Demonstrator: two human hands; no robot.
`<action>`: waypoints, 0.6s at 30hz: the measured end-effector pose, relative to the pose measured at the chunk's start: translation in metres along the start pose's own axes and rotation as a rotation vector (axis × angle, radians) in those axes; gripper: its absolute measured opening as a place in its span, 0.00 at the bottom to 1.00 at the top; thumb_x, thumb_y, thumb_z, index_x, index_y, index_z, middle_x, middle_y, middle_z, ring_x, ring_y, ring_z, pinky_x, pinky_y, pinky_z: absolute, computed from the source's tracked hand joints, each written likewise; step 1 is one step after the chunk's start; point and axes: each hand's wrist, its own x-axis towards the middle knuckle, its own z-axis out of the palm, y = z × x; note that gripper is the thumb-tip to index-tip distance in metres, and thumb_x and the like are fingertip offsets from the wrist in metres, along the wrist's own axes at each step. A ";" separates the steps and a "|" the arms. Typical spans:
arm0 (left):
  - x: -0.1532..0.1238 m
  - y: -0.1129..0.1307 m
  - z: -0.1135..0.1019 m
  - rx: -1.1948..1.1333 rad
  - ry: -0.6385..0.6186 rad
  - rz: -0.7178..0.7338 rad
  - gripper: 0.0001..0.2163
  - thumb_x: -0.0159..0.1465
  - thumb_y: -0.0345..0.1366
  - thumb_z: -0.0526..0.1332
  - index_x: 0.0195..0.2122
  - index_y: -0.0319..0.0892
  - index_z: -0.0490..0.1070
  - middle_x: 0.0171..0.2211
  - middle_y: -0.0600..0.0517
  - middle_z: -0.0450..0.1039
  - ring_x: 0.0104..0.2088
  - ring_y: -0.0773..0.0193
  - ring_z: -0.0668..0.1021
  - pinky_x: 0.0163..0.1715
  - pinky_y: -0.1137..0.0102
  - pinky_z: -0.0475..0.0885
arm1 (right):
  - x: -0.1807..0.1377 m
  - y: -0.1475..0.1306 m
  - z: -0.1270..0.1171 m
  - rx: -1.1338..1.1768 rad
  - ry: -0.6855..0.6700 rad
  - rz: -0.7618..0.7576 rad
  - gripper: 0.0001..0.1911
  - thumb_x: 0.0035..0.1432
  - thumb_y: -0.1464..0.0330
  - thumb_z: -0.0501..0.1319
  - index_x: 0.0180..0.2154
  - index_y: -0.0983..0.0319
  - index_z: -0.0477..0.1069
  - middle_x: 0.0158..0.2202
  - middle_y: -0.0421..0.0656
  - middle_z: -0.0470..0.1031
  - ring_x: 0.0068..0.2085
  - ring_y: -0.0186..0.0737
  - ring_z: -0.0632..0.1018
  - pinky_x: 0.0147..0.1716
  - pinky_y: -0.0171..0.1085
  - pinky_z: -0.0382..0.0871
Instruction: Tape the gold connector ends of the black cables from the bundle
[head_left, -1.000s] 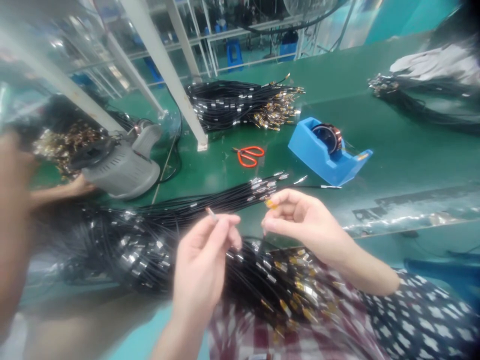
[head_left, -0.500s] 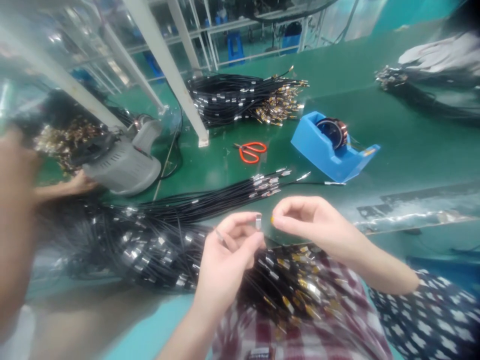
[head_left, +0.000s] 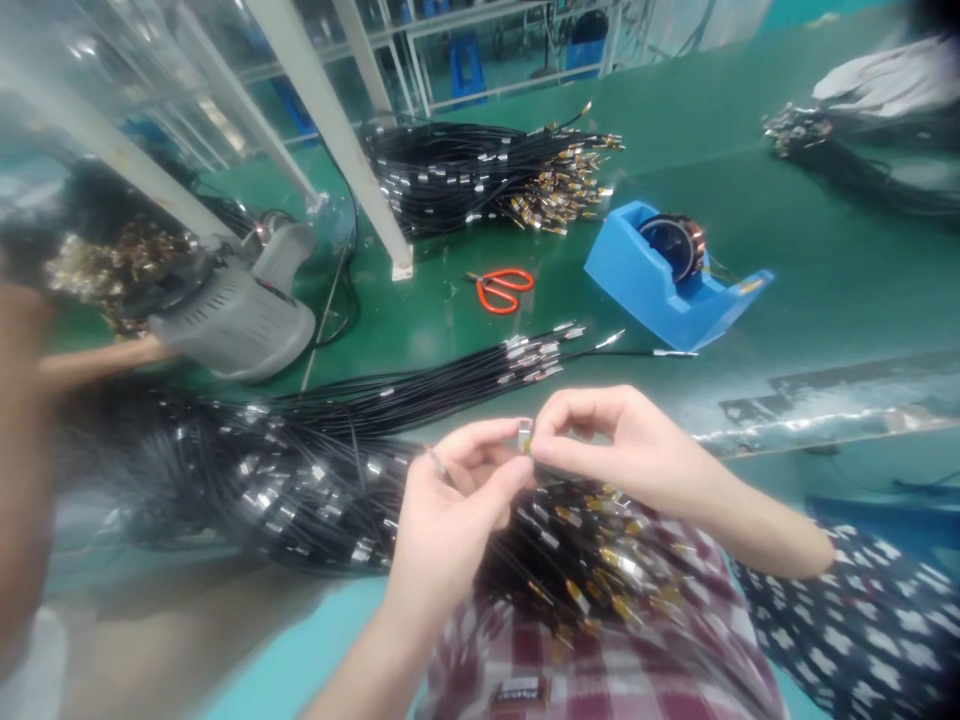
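My left hand (head_left: 450,510) pinches a small silver cable connector (head_left: 524,433) between thumb and forefinger, and a thin cable end (head_left: 435,460) shows between its other fingers. My right hand (head_left: 626,435) is closed in a pinch against the connector, with a small piece of yellow tape (head_left: 527,449) at its fingertips. Beneath both hands, a large bundle of black cables (head_left: 315,490) runs across the table edge and onto my lap. Many of its ends on the lap carry yellow-wrapped connectors (head_left: 577,597).
A blue tape dispenser (head_left: 637,275) holds a brown roll. Red-handled scissors (head_left: 504,290) lie beside it. Several cables with silver ends (head_left: 525,358) lie in front. Farther back are another cable bundle (head_left: 480,175) and a white post (head_left: 352,150). A co-worker's arm (head_left: 105,362) reaches behind a grey machine (head_left: 232,320).
My right hand has moved left, bringing the yellow tape from beside the connector to touching it. My left hand keeps its pinch. The view has shifted slightly.
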 end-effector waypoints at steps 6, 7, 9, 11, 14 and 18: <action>0.000 0.001 -0.001 0.014 -0.018 0.002 0.10 0.54 0.31 0.71 0.39 0.42 0.81 0.23 0.52 0.75 0.17 0.76 0.65 0.15 0.81 0.56 | 0.000 0.000 0.000 0.000 0.022 0.008 0.07 0.53 0.67 0.64 0.26 0.63 0.74 0.25 0.41 0.75 0.28 0.35 0.71 0.30 0.35 0.63; -0.001 0.001 -0.001 0.014 -0.020 0.003 0.10 0.54 0.31 0.71 0.39 0.42 0.81 0.23 0.52 0.75 0.17 0.76 0.65 0.15 0.81 0.56 | 0.000 0.000 0.000 0.001 0.025 0.010 0.07 0.53 0.67 0.64 0.26 0.63 0.74 0.25 0.41 0.75 0.28 0.35 0.71 0.30 0.35 0.63; -0.001 0.000 -0.001 0.014 -0.022 0.003 0.10 0.54 0.31 0.72 0.39 0.42 0.81 0.23 0.52 0.75 0.17 0.76 0.65 0.15 0.81 0.56 | -0.001 0.000 0.000 0.000 0.030 0.014 0.07 0.53 0.68 0.64 0.26 0.63 0.73 0.24 0.41 0.75 0.27 0.35 0.70 0.29 0.35 0.62; -0.001 -0.001 -0.001 0.023 -0.025 0.010 0.11 0.54 0.31 0.72 0.39 0.42 0.81 0.23 0.52 0.76 0.18 0.75 0.66 0.15 0.81 0.56 | -0.002 -0.001 0.002 -0.002 0.036 0.018 0.06 0.53 0.69 0.64 0.25 0.64 0.73 0.24 0.40 0.75 0.27 0.34 0.70 0.28 0.35 0.62; -0.002 -0.003 0.001 0.036 -0.013 0.029 0.10 0.55 0.34 0.71 0.39 0.42 0.80 0.23 0.51 0.75 0.19 0.75 0.66 0.15 0.80 0.56 | -0.003 0.000 0.006 0.001 0.057 0.033 0.06 0.53 0.71 0.63 0.25 0.64 0.73 0.24 0.40 0.76 0.28 0.34 0.71 0.29 0.34 0.63; -0.001 -0.005 0.004 0.002 0.006 0.071 0.05 0.59 0.35 0.69 0.35 0.41 0.79 0.19 0.55 0.71 0.15 0.79 0.59 0.15 0.79 0.51 | -0.004 0.001 0.008 0.013 0.043 0.034 0.05 0.54 0.73 0.63 0.26 0.64 0.73 0.26 0.40 0.77 0.29 0.35 0.73 0.32 0.34 0.65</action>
